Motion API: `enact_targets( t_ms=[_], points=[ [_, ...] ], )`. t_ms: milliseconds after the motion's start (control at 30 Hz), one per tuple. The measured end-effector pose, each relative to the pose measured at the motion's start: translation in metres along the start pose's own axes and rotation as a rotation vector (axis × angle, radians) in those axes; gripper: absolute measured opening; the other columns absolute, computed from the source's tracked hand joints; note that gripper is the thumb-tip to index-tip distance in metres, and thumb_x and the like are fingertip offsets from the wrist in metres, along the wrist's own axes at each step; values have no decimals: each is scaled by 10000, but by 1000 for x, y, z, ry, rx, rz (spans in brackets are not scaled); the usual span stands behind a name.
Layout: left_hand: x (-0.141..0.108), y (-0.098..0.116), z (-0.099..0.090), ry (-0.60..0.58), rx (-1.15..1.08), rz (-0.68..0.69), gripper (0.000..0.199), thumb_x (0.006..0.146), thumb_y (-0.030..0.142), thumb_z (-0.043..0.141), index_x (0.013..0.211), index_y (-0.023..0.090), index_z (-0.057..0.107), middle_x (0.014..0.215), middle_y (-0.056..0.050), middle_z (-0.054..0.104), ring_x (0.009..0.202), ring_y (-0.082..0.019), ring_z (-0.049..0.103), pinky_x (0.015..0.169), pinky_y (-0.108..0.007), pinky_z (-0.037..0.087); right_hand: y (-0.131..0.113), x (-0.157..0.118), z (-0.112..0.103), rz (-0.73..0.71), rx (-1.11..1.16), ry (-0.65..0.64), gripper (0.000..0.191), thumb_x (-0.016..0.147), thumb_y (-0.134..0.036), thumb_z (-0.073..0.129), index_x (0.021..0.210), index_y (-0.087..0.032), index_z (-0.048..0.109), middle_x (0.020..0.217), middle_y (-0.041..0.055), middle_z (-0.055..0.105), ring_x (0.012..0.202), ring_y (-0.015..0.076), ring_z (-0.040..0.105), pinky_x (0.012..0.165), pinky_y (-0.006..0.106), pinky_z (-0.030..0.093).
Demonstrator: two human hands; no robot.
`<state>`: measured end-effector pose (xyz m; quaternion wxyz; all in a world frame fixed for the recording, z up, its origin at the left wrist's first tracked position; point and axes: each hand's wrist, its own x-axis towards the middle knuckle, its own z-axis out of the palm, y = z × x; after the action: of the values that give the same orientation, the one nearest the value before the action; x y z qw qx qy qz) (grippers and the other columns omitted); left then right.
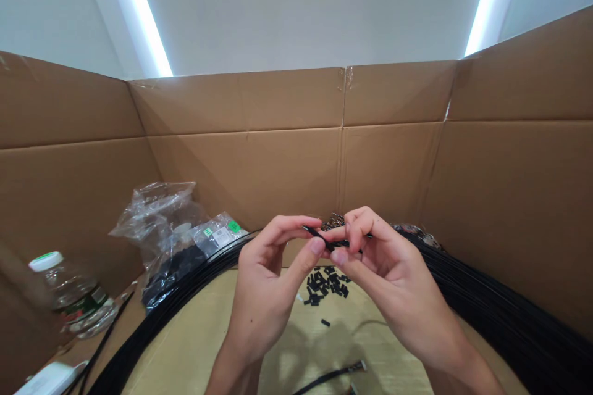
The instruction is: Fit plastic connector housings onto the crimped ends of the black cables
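Observation:
My left hand (266, 287) and my right hand (393, 274) meet in front of me, above the tabletop. Thumbs and fingers of both are pinched on a thin black cable (314, 232), whose tip points up and to the left between my left thumb and fingers. My fingertips hide most of its length, so its far end is unclear. Below them lies a loose pile of short black sleeve-like pieces (327, 284), with one single piece (325, 323) nearer to me. A black cable with a connector end (340, 373) rests at the near edge of view.
Thick bundles of black cable curve along the left (185, 302) and right (491, 308). Clear plastic bags (162, 228) with black parts and a plastic bottle (78, 296) stand at left, near a white device (50, 378). Cardboard walls (245, 160) enclose the place.

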<state>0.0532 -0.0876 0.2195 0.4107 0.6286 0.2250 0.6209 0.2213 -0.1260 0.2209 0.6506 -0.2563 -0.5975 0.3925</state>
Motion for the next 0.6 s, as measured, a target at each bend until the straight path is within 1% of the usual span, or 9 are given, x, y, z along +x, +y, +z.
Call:
enact_targets(
  t_ms=[100,167,200,267,333,400,467,533,600],
  points=[
    [1,2,1,15,-23,9,58,946,244,882,1002,257,870,983,-36,858,971,-188,812,851,-227,664,2,1,-1,16,-52,5,211,1052,-312,787,937,-260,618,1075,-10,548,1141,142,681,980,219,596],
    [2,4,2,50,-8,34,54,937,223,884,981,253,877,937,-24,851,918,-164,809,862,-205,657,3,2,-4,91,-161,-16,174,1079,-407,754,1029,-280,647,1087,-6,617,1080,158,673,934,255,575],
    [2,4,2,67,-4,44,57,931,214,886,973,252,880,925,-19,848,895,-154,807,855,-192,656,4,2,-5,135,-232,-49,202,1097,-466,720,1051,-280,659,1069,-3,644,1033,163,662,897,269,555],
    [2,5,2,95,-2,52,65,920,210,892,969,252,884,918,-14,846,874,-146,808,829,-175,656,5,2,-7,202,-365,-139,349,1131,-577,616,1004,-256,667,972,3,655,920,171,617,813,296,496],
    [2,5,2,112,-1,49,72,916,215,897,975,256,887,928,-12,849,892,-146,812,817,-164,654,5,1,-7,210,-424,-200,471,1152,-633,523,938,-235,653,901,6,629,856,178,563,769,321,442],
    [2,4,2,117,-2,43,73,920,216,894,977,261,888,926,-8,851,904,-142,813,809,-151,648,6,1,-6,205,-418,-194,491,1161,-641,488,941,-232,648,909,8,624,866,186,546,782,333,423],
    [2,3,3,112,-9,39,66,919,211,891,963,260,885,917,-4,850,903,-137,811,812,-143,643,6,0,-5,207,-387,-163,460,1159,-633,505,968,-239,648,955,9,635,921,195,556,829,337,425],
    [2,4,5,117,-12,33,58,913,209,892,948,254,883,910,-6,849,902,-142,808,826,-152,647,6,0,-4,217,-355,-149,443,1152,-633,525,970,-245,635,970,7,627,943,198,550,855,340,424],
    [3,4,5,126,-10,32,52,903,211,900,934,249,883,913,-11,849,907,-151,806,848,-172,653,7,-1,-4,226,-315,-147,430,1145,-639,541,982,-251,625,984,4,617,927,194,530,849,338,418]
  ],
)
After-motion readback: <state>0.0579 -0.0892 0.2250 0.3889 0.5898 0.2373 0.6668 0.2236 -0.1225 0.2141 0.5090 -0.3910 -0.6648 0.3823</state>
